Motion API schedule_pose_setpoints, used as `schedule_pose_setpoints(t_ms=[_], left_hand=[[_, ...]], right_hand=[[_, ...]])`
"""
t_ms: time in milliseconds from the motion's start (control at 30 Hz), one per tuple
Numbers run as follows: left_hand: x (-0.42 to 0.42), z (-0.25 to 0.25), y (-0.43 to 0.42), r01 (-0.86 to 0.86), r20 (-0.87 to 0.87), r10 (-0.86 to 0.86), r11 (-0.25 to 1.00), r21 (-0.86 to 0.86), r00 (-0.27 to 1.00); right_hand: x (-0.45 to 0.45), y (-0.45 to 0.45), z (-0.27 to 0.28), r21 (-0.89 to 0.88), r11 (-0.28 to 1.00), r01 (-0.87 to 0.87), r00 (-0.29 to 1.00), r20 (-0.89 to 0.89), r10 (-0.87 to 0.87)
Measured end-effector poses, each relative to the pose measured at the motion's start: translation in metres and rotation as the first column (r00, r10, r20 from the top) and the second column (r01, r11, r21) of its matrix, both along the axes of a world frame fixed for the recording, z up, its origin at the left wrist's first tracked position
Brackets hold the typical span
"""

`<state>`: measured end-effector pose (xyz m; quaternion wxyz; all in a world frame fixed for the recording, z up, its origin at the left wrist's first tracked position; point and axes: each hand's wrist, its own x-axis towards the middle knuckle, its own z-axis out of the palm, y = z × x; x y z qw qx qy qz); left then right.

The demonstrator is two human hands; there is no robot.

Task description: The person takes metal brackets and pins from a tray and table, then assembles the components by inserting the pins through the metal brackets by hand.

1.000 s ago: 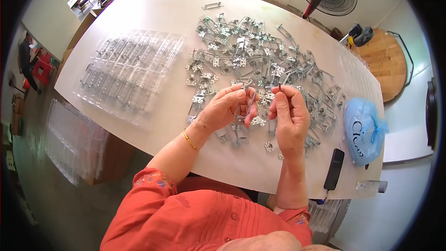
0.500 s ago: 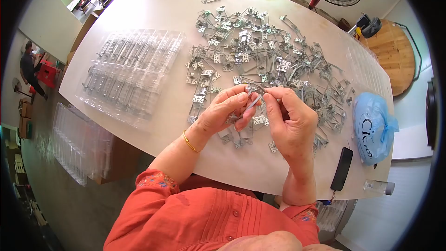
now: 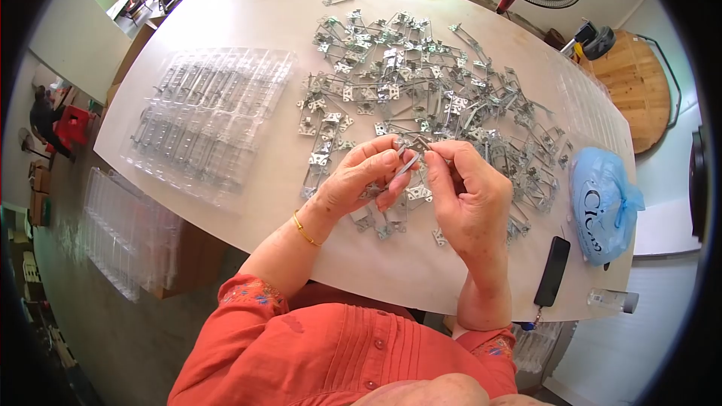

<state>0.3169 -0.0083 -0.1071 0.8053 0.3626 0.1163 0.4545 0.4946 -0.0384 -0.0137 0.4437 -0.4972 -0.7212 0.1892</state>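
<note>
The pale surface [image 3: 338,271] carries a broad heap of metal brackets [image 3: 444,98], its near edge partly under the hands. Well apart, on the left, lies a clear plastic tray [image 3: 210,120] with rows of metal pieces; the left hand is the nearer one to it.

The left hand [image 3: 359,177] and the right hand [image 3: 475,195] meet above the heap, fingertips just beside each other. The left grip is curled in, thumb against fingers, holding one loose bracket [image 3: 407,165]. That piece lies just left of the right fingertips; its narrow bar slants from its far end, close by them, back down toward the left fingers. The right grip is pinched, with next to no gap between thumb and forefinger, on what looks like a thin pin [image 3: 422,143].

The pin slants across the bar's line, its free end pointing toward the left fingertips. Whether pin and bracket touch, I cannot tell.
</note>
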Motion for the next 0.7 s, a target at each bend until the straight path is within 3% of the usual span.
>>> schedule_pose_setpoints(t_ms=[267, 367, 467, 533, 667, 700], left_hand=[[0.0003, 0.0025, -0.0001, -0.015, -0.021, 0.015, 1.0, 0.021, 1.0], [0.0013, 0.0021, -0.0012, -0.068, -0.064, 0.069, 0.998, 0.008, 0.996], [0.0017, -0.0033, 0.0018, -0.094, -0.096, 0.099, 0.994, 0.053, 0.99], [0.0007, -0.0056, 0.0053, 0.055, -0.042, -0.052, 0.997, 0.063, 0.998], [0.0, 0.0002, 0.0019, 0.014, -0.161, -0.005, 0.998, 0.057, 0.987], [0.0005, 0.0007, 0.0014, 0.006, -0.176, 0.006, 0.998, 0.067, 0.984]], right_hand=[[-0.0001, -0.0037, 0.0027, 0.01, 1.0, 0.003, 1.0, 0.029, -0.004], [-0.0006, -0.0076, 0.0066, -0.049, 0.999, 0.02, 0.997, 0.076, -0.016], [-0.003, -0.01, 0.0084, -0.121, 0.992, 0.028, 1.0, 0.015, -0.026], [-0.0027, -0.0087, 0.0092, -0.163, 0.986, 0.027, 0.999, 0.023, -0.024], [0.0035, -0.0065, 0.005, -0.181, 0.979, -0.091, 0.996, -0.039, 0.085], [0.0036, -0.0074, 0.0081, -0.256, 0.962, -0.091, 0.995, -0.061, 0.078]])
